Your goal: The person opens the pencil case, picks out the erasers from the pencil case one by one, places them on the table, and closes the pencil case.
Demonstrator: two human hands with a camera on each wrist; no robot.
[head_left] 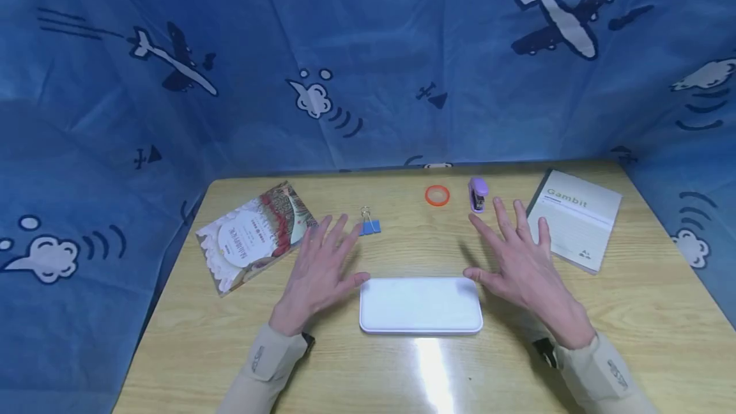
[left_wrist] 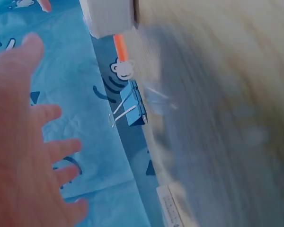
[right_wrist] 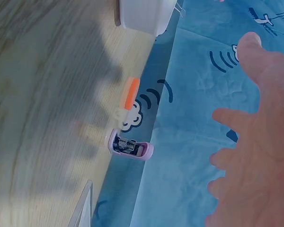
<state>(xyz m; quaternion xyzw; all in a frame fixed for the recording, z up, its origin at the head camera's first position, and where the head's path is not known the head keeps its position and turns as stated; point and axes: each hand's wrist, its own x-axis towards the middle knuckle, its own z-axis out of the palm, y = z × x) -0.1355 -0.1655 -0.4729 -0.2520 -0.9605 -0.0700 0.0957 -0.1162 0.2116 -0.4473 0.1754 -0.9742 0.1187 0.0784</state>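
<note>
A white rounded case (head_left: 421,305) lies on the wooden table between the two hands. My left hand (head_left: 322,273) hovers with fingers spread at the case's left end, its thumb tip overlapping the upper left corner in the head view. Just beyond its fingers lies a blue binder clip (head_left: 370,227) with silver handles. My right hand (head_left: 520,267) is held out likewise, thumb tip at the upper right corner of the case. A purple stapler (head_left: 478,194) stands past the right fingertips. Neither hand holds anything; both wrist views show the fingers extended.
On the left lies a booklet (head_left: 247,238) with a flowery cover, and on the right a notebook (head_left: 575,219) marked Gambit. An orange tape roll (head_left: 437,195) sits near the back edge. Blue cloth (head_left: 368,82) with printed planes hangs behind the table (head_left: 172,344).
</note>
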